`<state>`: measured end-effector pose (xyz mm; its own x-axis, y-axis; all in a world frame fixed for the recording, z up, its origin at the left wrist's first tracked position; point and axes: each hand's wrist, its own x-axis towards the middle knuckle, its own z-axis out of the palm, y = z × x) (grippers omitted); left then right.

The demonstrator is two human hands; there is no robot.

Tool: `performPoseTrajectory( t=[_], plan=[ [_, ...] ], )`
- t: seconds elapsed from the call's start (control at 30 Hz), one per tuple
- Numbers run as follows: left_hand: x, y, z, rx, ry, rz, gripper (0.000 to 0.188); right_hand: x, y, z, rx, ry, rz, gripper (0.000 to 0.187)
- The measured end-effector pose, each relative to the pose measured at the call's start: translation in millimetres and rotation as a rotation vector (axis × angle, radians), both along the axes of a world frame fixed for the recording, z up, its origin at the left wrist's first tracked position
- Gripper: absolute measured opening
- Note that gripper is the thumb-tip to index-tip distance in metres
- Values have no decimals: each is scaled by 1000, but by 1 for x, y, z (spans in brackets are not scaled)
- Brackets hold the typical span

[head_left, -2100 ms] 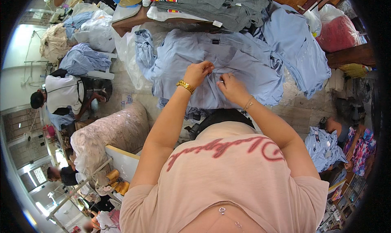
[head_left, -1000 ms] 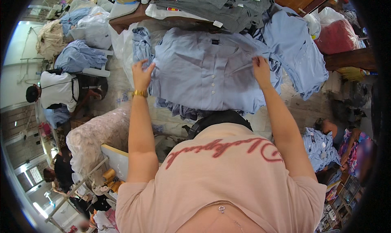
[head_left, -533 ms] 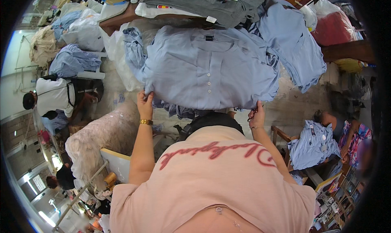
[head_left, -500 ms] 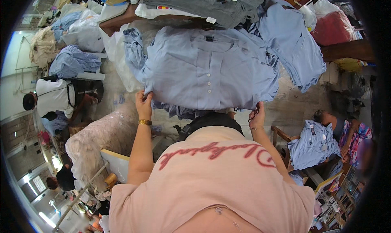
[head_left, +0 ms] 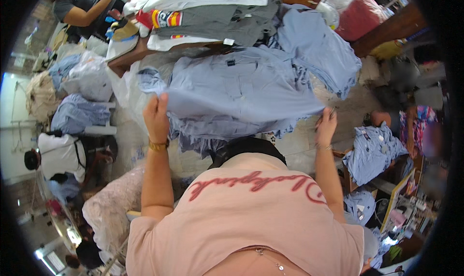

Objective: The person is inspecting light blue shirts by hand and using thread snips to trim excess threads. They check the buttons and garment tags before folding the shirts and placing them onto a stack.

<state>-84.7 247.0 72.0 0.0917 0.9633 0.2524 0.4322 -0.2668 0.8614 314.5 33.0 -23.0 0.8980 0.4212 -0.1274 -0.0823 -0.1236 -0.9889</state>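
Note:
A light blue shirt (head_left: 241, 85) lies spread on top of a pile of similar blue garments in front of me. My left hand (head_left: 156, 115) pinches its near left edge and lifts it. My right hand (head_left: 326, 126) grips the near right edge, lower down at the side of the pile. A gold bracelet sits on my left wrist. The shirt's collar points away from me.
Folded grey and white clothes (head_left: 212, 15) are stacked on a wooden table beyond. More blue shirts (head_left: 319, 49) are heaped at right, and a red bag (head_left: 360, 15) beyond them. People sit at left (head_left: 60, 155) and right (head_left: 411, 126). A clear plastic bag (head_left: 92, 80) lies at left.
My hands moved from the middle of the shirt out to its sides, then down to the near edge, which they now hold and pull toward me.

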Motion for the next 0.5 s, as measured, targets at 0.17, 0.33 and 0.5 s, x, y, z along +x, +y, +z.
performPoseTrajectory(
  t=[0.17, 0.33, 0.5],
  plan=[
    [72, 37, 100, 188, -369, -323, 17, 59, 7, 138, 173, -229, 107, 13],
    [98, 28, 127, 61, -352, -578, 30, 76, -62, 152, -262, -276, 317, 16],
    [138, 15, 126, -258, -866, -572, 31, 107, -117, 167, 31, -205, -135, 15]
  ],
)
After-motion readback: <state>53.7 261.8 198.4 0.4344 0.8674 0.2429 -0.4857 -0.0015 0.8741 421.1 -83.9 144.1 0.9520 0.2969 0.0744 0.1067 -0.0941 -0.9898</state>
